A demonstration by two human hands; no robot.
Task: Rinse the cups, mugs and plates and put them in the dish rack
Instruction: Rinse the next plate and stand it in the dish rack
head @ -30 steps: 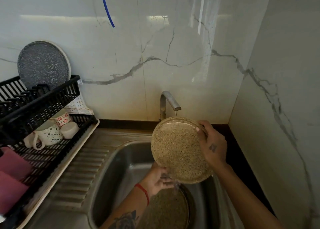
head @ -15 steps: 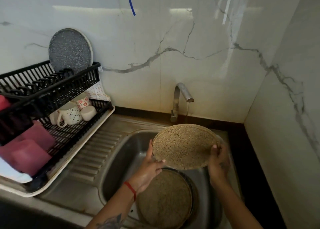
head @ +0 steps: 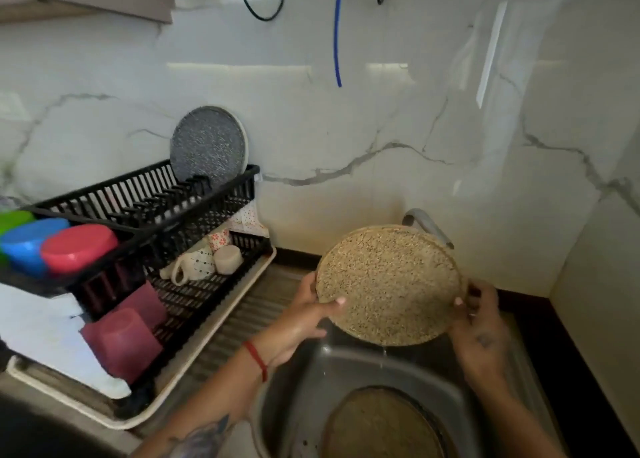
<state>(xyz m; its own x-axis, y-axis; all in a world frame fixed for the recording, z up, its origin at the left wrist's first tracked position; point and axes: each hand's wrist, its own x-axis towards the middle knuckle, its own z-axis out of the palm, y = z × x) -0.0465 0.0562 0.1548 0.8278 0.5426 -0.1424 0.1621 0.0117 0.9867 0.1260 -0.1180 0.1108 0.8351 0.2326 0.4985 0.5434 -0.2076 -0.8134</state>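
Nearest, a second speckled plate [head: 377, 423] lies flat in the steel sink [head: 298, 381]. Above the sink, the left hand [head: 301, 322] and right hand [head: 481, 333] grip opposite edges of a tan speckled plate [head: 389, 284], tilted and dripping. Left of the sink, the black dish rack [head: 149, 198] holds mugs [head: 197, 263] below and a grey plate [head: 207, 146] upright on top

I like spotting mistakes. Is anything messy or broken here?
Nothing looks broken. The speckled plate, held by the left hand and right hand, drips into the sink. The mugs lie tipped over in the dish rack.
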